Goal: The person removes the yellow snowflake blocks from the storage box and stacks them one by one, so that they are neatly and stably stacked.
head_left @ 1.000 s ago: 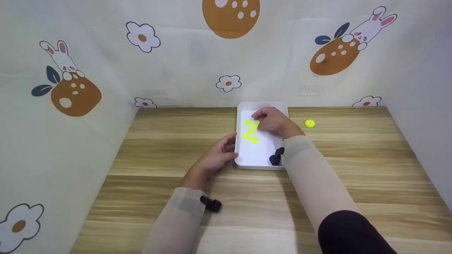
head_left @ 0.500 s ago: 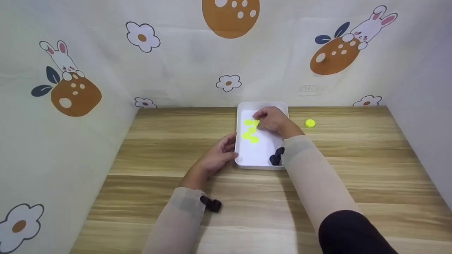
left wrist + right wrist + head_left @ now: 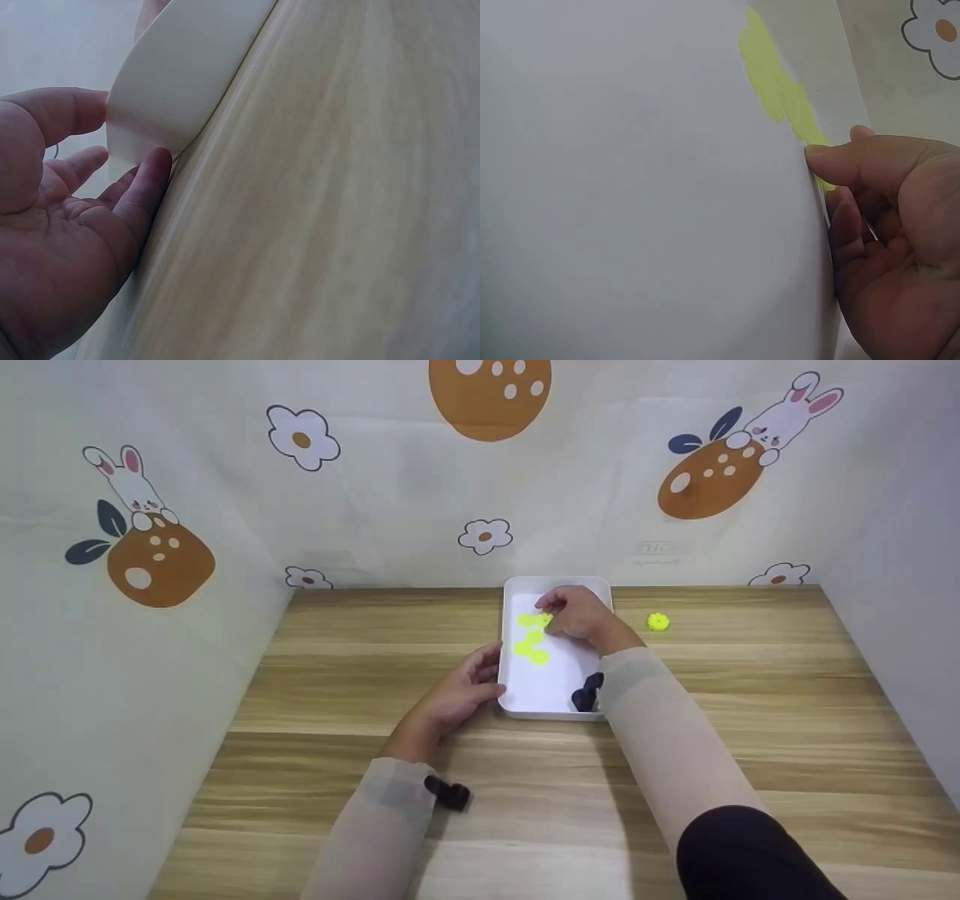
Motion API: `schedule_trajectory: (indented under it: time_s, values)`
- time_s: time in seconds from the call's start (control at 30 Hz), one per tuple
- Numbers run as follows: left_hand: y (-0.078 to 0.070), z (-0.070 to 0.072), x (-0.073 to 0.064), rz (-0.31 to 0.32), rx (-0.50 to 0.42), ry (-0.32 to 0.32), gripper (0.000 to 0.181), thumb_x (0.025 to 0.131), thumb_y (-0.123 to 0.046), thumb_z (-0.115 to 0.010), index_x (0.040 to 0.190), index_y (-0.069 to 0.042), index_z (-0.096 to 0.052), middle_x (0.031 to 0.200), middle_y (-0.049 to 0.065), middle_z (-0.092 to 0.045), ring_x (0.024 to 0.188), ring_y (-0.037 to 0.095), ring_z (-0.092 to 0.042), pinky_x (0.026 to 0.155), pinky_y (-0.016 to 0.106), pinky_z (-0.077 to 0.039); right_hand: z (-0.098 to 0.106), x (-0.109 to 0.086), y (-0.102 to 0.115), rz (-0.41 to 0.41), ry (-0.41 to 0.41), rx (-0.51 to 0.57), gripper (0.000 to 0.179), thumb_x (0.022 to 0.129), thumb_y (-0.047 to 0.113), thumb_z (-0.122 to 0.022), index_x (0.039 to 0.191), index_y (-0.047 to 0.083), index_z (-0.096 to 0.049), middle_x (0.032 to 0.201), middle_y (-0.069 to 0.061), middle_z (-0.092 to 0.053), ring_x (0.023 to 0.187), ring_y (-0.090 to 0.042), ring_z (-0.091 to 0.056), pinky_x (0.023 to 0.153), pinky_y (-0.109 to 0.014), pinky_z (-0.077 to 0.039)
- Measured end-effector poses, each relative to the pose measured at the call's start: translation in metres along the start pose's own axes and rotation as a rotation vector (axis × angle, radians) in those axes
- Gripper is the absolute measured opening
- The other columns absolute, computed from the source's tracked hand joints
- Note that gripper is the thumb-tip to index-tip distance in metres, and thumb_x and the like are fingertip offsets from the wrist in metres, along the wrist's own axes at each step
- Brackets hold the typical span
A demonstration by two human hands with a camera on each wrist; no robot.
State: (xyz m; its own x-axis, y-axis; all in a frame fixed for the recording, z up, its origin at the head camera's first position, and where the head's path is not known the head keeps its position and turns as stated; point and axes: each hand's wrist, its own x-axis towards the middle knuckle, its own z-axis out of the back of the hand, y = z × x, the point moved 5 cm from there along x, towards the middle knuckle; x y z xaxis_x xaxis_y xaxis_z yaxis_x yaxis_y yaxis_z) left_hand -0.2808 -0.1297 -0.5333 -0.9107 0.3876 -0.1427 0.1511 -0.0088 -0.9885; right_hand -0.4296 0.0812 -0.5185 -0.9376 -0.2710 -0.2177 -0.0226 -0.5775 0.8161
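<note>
In the head view my left hand [image 3: 466, 688] rests its fingertips and thumb against the left wall of a white rectangular tray [image 3: 555, 715]. The left wrist view has those fingers, loosely extended, touching the tray's side wall [image 3: 187, 67] just above the wood. Inside the tray, my right hand [image 3: 579, 613] pinches a small yellow flower-shaped piece [image 3: 544, 619] between thumb and forefinger. Several similar flat yellow pieces [image 3: 534, 637] lie close together in a zigzag to the left of and below it. In the right wrist view, the yellow row [image 3: 776, 82] runs up to the right thumb.
Another yellow flower-shaped piece [image 3: 658, 622] lies on the wooden table [image 3: 337, 675] to the right of the tray. A patterned cloth wall [image 3: 390, 480] rises behind the table, close to the tray's far end. Black wrist cameras [image 3: 450, 793] stick out from both sleeves.
The yellow piece at my right fingertips has shifted slightly, and its scalloped edge shows more plainly now. My left hand and the tray stay in place.
</note>
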Motion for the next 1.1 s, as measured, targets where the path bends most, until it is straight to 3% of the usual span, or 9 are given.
schedule_trajectory:
  time_s: [0.27,0.73,1.1]
  values:
    - [0.0001,0.0012,-0.0003,0.018,0.009,-0.015,0.080,0.099,0.004,-0.062,0.170,-0.007,-0.025,0.173,0.017,-0.034,0.162,0.035,-0.035,0.130,0.048,-0.038,0.0010,0.0014,-0.0009,0.033,0.000,0.001,0.043,0.083,-0.007,-0.080,0.123,0.008,-0.074,0.117,-0.009,-0.065,0.110,-0.025,-0.056,0.104,-0.036,-0.050]
    - [0.0001,0.0008,-0.0005,0.032,0.018,-0.018,0.080,0.099,0.001,-0.064,0.169,-0.010,-0.028,0.171,0.016,-0.037,0.160,0.034,-0.037,0.126,0.047,-0.043,0.0029,0.0005,-0.0018,-0.070,-0.005,-0.070,0.036,0.090,0.009,-0.082,0.125,0.019,-0.079,0.121,-0.007,-0.065,0.114,-0.026,-0.056,0.103,-0.039,-0.051]
    - [0.0003,0.0008,0.0001,0.031,0.004,-0.014,0.080,0.100,0.002,-0.063,0.170,-0.007,-0.025,0.173,0.018,-0.033,0.162,0.035,-0.034,0.129,0.048,-0.040,0.0055,-0.0013,-0.0021,-0.051,-0.025,-0.053,0.032,0.094,0.013,-0.078,0.124,0.024,-0.081,0.122,-0.006,-0.065,0.116,-0.025,-0.054,0.103,-0.038,-0.049]
